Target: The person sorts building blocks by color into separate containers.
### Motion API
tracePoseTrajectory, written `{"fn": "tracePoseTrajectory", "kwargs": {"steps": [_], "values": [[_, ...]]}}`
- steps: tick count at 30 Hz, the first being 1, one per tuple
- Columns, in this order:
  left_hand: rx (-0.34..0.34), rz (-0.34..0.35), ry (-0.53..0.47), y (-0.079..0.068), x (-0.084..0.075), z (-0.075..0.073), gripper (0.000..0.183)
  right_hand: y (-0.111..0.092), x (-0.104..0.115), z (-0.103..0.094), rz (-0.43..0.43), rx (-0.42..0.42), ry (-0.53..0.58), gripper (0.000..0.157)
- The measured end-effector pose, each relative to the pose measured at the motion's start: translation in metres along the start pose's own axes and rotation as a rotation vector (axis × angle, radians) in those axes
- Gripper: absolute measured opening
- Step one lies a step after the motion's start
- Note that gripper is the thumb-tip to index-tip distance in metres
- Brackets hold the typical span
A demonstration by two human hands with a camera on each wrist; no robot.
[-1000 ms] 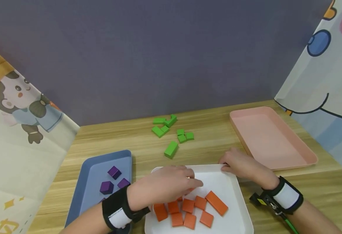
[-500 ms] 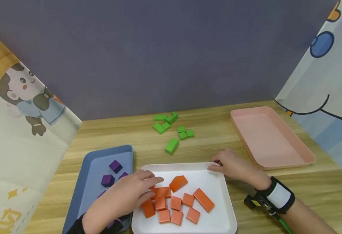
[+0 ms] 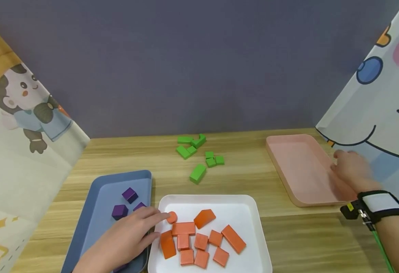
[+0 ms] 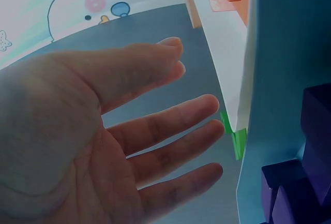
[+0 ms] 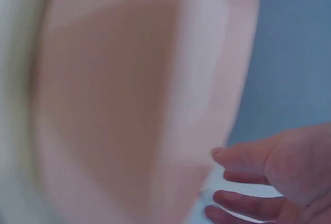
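Observation:
My left hand (image 3: 125, 235) hovers over the right side of the blue tray (image 3: 83, 223), fingertips reaching to the left edge of the white tray (image 3: 247, 203). Its fingers are spread and hold nothing in the left wrist view. In the white tray lie several orange blocks (image 3: 233, 239), with a small orange round piece (image 3: 172, 217) near the fingertips. Purple cubes (image 3: 130, 195) sit in the blue tray, partly hidden by the hand. My right hand (image 3: 353, 170) is at the right edge of the pink tray (image 3: 298, 167), fingers loosely bent; contact with the rim cannot be told.
Several green blocks (image 3: 198, 173) lie loose on the wooden table (image 3: 240, 178) behind the white tray. A dark grey panel (image 3: 199, 68) stands at the back. Printed cloths flank both sides.
My right hand has left the white tray's far right corner and moved right to the pink tray. The white tray has slid left, and my left hand has drawn back left off the orange blocks.

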State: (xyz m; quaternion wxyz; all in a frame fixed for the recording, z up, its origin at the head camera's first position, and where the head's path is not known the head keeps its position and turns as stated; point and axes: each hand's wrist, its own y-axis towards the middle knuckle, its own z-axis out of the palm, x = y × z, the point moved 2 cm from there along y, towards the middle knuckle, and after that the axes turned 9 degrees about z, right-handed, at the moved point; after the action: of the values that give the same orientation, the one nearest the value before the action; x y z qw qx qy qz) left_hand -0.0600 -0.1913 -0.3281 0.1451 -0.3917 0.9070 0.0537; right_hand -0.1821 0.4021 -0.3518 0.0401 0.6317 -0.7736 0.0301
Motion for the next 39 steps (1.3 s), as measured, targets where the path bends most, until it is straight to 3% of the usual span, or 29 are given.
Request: {"fn": "tracePoseTrajectory", "kwargs": {"steps": [3,6,12,16,21,27,33,39], "values": [[-0.019,0.008,0.013,0.000,-0.001,0.000,0.039,0.003,-0.024,0.008,0.064,0.132,0.021,0.041],[-0.041,0.012,0.045,0.000,-0.002,-0.002,0.038,0.006,-0.023,0.012,0.063,0.203,0.037,0.037],[-0.077,0.021,0.106,0.003,0.000,-0.007,0.037,0.014,0.022,0.010,0.003,0.194,0.023,0.034],[-0.088,0.091,0.106,0.018,-0.002,-0.010,0.033,0.014,0.054,0.011,-0.069,0.172,0.034,0.035],[-0.079,0.175,0.081,0.051,-0.007,-0.012,0.032,0.008,0.082,0.014,-0.118,0.195,0.058,0.031],[0.015,0.290,0.085,0.107,-0.023,-0.006,0.032,-0.001,0.094,0.024,-0.131,0.205,0.094,0.027],[0.104,0.344,0.028,0.159,-0.033,0.012,0.032,-0.011,0.101,0.030,-0.176,0.201,0.116,0.022],[0.177,0.373,0.009,0.199,-0.045,0.038,0.040,-0.015,0.104,0.033,-0.166,0.183,0.126,0.020]]}}
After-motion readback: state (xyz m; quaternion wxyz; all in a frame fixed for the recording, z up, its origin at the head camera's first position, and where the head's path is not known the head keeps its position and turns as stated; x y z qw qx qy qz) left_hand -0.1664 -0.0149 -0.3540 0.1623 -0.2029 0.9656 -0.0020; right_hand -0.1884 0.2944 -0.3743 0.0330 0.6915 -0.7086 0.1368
